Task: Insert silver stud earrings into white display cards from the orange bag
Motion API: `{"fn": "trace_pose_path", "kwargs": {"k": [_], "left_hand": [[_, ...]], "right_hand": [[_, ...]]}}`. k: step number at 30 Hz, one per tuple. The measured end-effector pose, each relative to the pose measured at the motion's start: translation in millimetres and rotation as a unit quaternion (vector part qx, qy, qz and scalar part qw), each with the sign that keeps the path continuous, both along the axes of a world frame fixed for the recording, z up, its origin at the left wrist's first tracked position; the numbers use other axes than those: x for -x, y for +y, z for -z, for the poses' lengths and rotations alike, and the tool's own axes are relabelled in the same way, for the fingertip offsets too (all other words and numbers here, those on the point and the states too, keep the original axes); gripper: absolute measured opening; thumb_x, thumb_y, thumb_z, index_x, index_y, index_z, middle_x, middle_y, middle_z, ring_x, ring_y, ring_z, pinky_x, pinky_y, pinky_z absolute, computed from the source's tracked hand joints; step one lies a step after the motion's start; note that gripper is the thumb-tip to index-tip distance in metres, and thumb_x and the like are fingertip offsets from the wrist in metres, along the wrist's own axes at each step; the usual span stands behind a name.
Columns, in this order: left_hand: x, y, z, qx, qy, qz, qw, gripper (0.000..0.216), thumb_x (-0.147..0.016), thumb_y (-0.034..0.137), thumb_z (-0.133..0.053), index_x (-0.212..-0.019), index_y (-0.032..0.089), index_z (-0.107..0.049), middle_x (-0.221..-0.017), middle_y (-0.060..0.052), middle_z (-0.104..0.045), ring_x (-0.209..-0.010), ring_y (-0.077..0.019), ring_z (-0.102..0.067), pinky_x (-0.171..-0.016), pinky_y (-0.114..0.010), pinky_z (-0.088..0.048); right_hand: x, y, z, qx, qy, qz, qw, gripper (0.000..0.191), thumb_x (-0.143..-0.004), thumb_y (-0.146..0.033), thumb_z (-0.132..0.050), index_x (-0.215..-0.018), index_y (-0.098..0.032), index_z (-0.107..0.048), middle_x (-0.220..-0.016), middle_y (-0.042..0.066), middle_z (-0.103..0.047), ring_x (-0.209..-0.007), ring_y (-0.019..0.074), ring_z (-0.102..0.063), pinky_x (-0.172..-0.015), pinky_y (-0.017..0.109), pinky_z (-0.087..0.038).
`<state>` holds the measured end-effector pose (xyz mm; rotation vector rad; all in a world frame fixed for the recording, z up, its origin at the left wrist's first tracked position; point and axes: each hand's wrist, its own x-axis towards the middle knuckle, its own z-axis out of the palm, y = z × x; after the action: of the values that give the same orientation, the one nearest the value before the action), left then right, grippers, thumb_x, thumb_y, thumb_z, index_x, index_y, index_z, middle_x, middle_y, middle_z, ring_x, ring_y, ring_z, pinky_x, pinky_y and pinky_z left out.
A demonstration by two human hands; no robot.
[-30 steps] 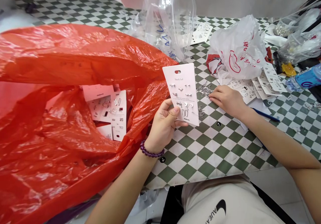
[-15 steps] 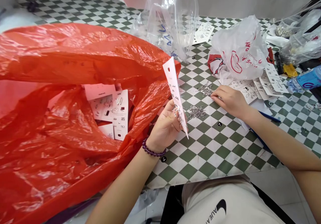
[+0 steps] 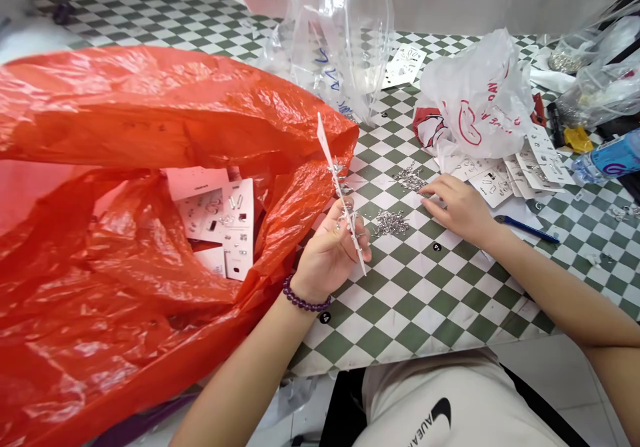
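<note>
My left hand (image 3: 330, 257) grips a white earring display card (image 3: 336, 180), turned edge-on, with small silver earrings on its face. A purple bead bracelet (image 3: 303, 299) circles that wrist. My right hand (image 3: 463, 210) rests on the green-and-white checkered table (image 3: 415, 300), holding nothing, its fingertips beside a small heap of silver earring pieces (image 3: 410, 179). A second heap of silver pieces (image 3: 390, 223) lies between my hands.
A large open orange-red plastic bag (image 3: 150, 100) holding earring cards (image 3: 235, 230) fills the left. A white printed bag (image 3: 475, 100), clear plastic bag (image 3: 345, 40), loose cards (image 3: 490, 185), blue pen (image 3: 527, 229) and water bottle (image 3: 607, 160) lie on the table.
My left hand has turned the card from face-on to edge-on, and it now leans further left. My right hand has shifted slightly on the table, with its fingers spread a little.
</note>
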<state>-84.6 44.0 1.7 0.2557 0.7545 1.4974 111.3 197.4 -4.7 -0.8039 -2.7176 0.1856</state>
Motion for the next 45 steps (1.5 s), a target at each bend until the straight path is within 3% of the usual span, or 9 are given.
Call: {"fn": "trace_pose_path", "kwargs": {"k": [6, 20, 29, 31, 33, 35, 38, 41, 45], "left_hand": [[0.5, 0.5, 1.4, 0.014, -0.02, -0.009, 1.0, 0.032, -0.066, 0.019, -0.075, -0.087, 0.025, -0.052, -0.063, 0.006, -0.053, -0.055, -0.0089, -0.053, -0.044, -0.017, -0.044], [-1.2, 2.0, -1.8, 0.033, -0.026, -0.019, 0.999, 0.032, -0.064, 0.017, -0.073, -0.086, 0.025, -0.051, -0.063, 0.006, -0.052, -0.054, -0.0091, -0.052, -0.043, -0.017, -0.044], [-0.4, 1.1, 0.2, 0.021, -0.048, -0.016, 0.999, 0.035, -0.063, 0.017, -0.076, -0.086, 0.025, -0.051, -0.062, 0.007, -0.052, -0.055, -0.0088, -0.053, -0.044, -0.016, -0.044], [-0.9, 0.9, 0.0, 0.01, -0.06, -0.011, 0.998, 0.036, -0.06, 0.017, -0.079, -0.084, 0.025, -0.053, -0.062, 0.007, -0.053, -0.054, -0.0086, -0.053, -0.044, -0.016, -0.045], [-3.2, 0.6, -0.1, -0.013, -0.069, 0.002, 0.998, 0.036, -0.06, 0.019, -0.082, -0.082, 0.025, -0.055, -0.06, 0.007, -0.053, -0.053, -0.0082, -0.052, -0.045, -0.016, -0.047], [-7.5, 0.1, 0.0, -0.047, -0.074, 0.02, 0.996, 0.035, -0.06, 0.024, -0.084, -0.08, 0.025, -0.056, -0.057, 0.008, -0.052, -0.051, -0.0077, -0.052, -0.047, -0.016, -0.049], [-16.6, -1.6, 0.1, -0.1, -0.077, 0.062, 0.99, 0.038, -0.06, 0.035, -0.085, -0.072, 0.024, -0.05, -0.047, 0.009, -0.047, -0.044, -0.0087, -0.049, -0.044, -0.018, -0.049], [-25.6, -4.3, -0.9, -0.135, -0.07, 0.106, 0.983, 0.049, -0.059, 0.041, -0.084, -0.063, 0.022, -0.039, -0.038, 0.009, -0.042, -0.035, -0.0097, -0.045, -0.036, -0.018, -0.045], [-31.5, -6.9, -2.0, -0.122, -0.059, 0.105, 0.985, 0.054, -0.061, 0.045, -0.082, -0.063, 0.021, -0.034, -0.04, 0.008, -0.048, -0.033, -0.0098, -0.047, -0.035, -0.018, -0.045]], "right_hand": [[5.3, 3.0, 2.2, -0.048, -0.021, 0.021, 0.998, 0.022, -0.094, -0.024, -0.049, -0.091, -0.017, -0.071, -0.088, 0.006, -0.067, -0.081, 0.0185, -0.062, -0.056, 0.028, -0.042], [15.0, 1.8, 5.0, -0.031, -0.024, 0.097, 0.995, 0.017, -0.087, -0.028, -0.058, -0.076, -0.019, -0.067, -0.083, 0.006, -0.065, -0.079, 0.0197, -0.059, -0.052, 0.028, -0.035], [22.0, 6.2, 0.4, -0.036, -0.08, 0.049, 0.995, 0.024, -0.09, -0.022, -0.049, -0.076, -0.017, -0.067, -0.084, 0.008, -0.065, -0.08, 0.0208, -0.059, -0.05, 0.03, -0.032], [20.6, -2.3, -7.3, -0.005, -0.039, 0.013, 0.999, 0.024, -0.091, -0.021, -0.049, -0.076, -0.017, -0.066, -0.082, 0.008, -0.065, -0.08, 0.0203, -0.059, -0.053, 0.03, -0.037], [20.6, -20.6, -17.6, 0.075, 0.071, -0.017, 0.995, 0.021, -0.092, -0.025, -0.051, -0.079, -0.019, -0.066, -0.082, 0.006, -0.064, -0.078, 0.018, -0.059, -0.058, 0.03, -0.043], [24.3, -47.8, -27.4, 0.19, 0.225, 0.007, 0.956, 0.016, -0.091, -0.031, -0.057, -0.081, -0.021, -0.066, -0.082, 0.003, -0.063, -0.074, 0.0149, -0.057, -0.061, 0.029, -0.048], [36.8, -92.9, -33.6, 0.366, 0.38, 0.088, 0.845, 0.016, -0.088, -0.036, -0.062, -0.079, -0.023, -0.065, -0.078, 0.001, -0.058, -0.074, 0.0137, -0.058, -0.065, 0.029, -0.054], [49.0, -122.4, -30.0, 0.484, 0.434, 0.115, 0.751, 0.022, -0.082, -0.044, -0.067, -0.075, -0.024, -0.066, -0.086, 0.004, -0.056, -0.069, 0.0134, -0.058, -0.044, 0.026, -0.052], [51.2, -129.7, -24.2, 0.564, 0.46, 0.086, 0.681, 0.02, -0.083, -0.043, -0.068, -0.078, -0.024, -0.066, -0.086, 0.004, -0.057, -0.053, 0.0096, -0.054, -0.031, 0.024, -0.047]]}}
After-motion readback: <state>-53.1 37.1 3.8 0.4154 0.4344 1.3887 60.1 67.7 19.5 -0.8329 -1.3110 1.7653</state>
